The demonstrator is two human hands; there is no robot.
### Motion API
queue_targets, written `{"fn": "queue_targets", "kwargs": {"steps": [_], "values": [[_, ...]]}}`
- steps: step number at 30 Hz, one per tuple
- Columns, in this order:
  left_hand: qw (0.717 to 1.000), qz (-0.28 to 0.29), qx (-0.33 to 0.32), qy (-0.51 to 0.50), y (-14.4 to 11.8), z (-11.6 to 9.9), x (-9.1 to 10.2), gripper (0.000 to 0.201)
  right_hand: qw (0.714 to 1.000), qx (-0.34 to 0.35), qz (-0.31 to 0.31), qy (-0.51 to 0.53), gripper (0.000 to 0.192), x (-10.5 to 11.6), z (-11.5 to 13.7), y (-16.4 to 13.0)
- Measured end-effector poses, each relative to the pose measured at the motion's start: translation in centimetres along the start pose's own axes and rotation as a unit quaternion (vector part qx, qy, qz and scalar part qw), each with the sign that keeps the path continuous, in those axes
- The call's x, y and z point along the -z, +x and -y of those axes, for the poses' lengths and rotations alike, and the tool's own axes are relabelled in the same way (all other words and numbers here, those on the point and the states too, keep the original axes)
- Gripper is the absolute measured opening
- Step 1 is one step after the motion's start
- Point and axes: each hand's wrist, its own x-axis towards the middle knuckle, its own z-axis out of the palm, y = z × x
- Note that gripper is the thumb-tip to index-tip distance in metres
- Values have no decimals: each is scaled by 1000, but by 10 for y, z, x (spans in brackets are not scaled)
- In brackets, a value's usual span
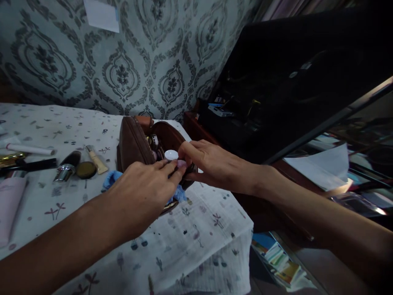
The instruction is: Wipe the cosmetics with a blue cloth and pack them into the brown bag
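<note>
Damask-patterned wallpaper (123, 73) backs a tabletop (190, 241) under a pale cloth printed with small plants. Near the cloth's far right corner lies a brown leather pouch (133, 143), rounded, zip open, mouth turned toward the person's right. Inside it show a few small items: a metallic round cap and a white round cap (171, 154) standing just at the opening; what they belong to is hidden by the pouch wall.

Both hands meet at that opening. The left hand (144, 192) lies palm-down over the near edge of the pouch, fingers stretched forward, tips touching something small and pinkish beside the white cap. The right hand (211, 164) comes in from the right, fingers curled at the mouth of the pouch, pinching the same small item or the pouch rim; which one cannot be told, since the fingers overlap. A blue cloth (112, 178) pokes out beneath the left hand and pouch, mostly covered.

To the left on the tabletop lie cosmetics: a small beige tube (96, 159), a dark round compact (86, 169), a brush with silver ferrule (67, 166), and a pink tube (10, 205) cut off by the frame edge. Dim light blurs the dark shelving (276, 82) at right.
</note>
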Motion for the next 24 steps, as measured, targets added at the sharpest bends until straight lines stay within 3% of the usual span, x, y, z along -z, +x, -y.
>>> {"fn": "queue_targets", "kwargs": {"steps": [6,9,11,14,16,19,24], "values": [[1000,-16,2,6,5,-1,-9,74,995,38,-1,92,17,5,-5,-2],[1000,-6,-8,-6,5,1,-9,78,988,37,-52,138,13,1,-6,-9],[1000,6,-6,-12,4,1,-7,83,974,30,-135,178,24,-11,-9,-18],[1000,23,12,0,3,-1,-3,91,931,-36,-251,264,63,-45,-13,-36],[999,28,32,3,2,-2,-2,92,910,-76,-248,323,79,-71,-13,-45],[998,27,48,-12,2,-1,-1,88,903,-86,-221,359,90,-100,-2,-49],[997,64,33,-9,2,10,4,78,923,-51,-237,298,85,-108,23,-40]]}}
